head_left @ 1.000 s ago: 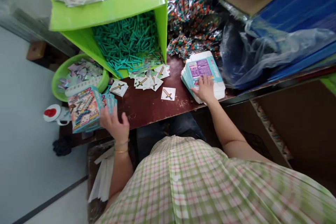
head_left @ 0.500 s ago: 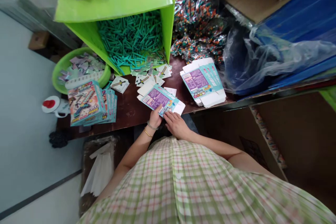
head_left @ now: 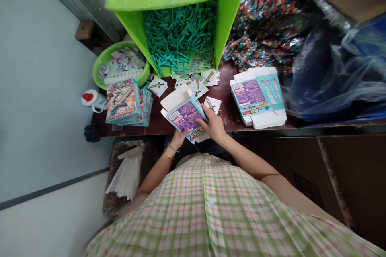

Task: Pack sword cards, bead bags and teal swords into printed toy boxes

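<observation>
Between my hands is a teal and purple printed carton (head_left: 183, 117), tilted above the table's front edge with a white flap standing out at its upper left end. My left hand (head_left: 178, 138) grips its lower left edge, thumb on the purple face. At the right side my right hand (head_left: 214, 125) is closed around the carton, thumb on top and fingers along the far edge. Sword-picture cards (head_left: 212, 104) lie just beyond the carton. To the right rests a stack of flat cartons (head_left: 256, 98).
A green bin (head_left: 177, 2) on its side holds teal plastic pieces (head_left: 181, 34). Left are a green basin (head_left: 101, 62) of small packets, filled boxes (head_left: 123, 100) and a lidded mug (head_left: 95, 100). Bags of coloured parts (head_left: 268, 16) and clear plastic (head_left: 319, 76) occupy the right.
The carton has gone from flat to opened up, with its flap raised. My right hand has moved from its near end to its right side. The view has shifted left.
</observation>
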The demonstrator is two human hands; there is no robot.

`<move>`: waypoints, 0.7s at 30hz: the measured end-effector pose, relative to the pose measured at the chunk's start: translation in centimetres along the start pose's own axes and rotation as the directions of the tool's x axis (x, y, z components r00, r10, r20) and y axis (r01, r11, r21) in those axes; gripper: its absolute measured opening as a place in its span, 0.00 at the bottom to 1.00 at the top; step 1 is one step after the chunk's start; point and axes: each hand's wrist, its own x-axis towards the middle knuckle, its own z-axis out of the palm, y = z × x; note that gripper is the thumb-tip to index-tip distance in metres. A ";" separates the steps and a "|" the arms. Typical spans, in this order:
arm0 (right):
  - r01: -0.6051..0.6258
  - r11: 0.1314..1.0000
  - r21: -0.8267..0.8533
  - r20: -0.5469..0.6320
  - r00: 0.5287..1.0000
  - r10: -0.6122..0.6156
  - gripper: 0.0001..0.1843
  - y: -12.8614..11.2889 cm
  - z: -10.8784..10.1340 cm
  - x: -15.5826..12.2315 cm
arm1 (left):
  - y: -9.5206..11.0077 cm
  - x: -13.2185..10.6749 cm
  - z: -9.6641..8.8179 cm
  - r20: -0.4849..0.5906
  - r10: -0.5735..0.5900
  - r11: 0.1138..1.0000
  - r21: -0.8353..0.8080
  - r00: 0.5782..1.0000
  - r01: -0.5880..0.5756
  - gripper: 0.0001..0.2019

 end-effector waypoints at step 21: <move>-0.084 0.959 0.271 0.256 0.967 0.012 0.28 2.4 6.2 -1.3 | 2.8 -2.6 -4.1 -0.476 0.192 0.979 0.147 0.858 -0.138 0.14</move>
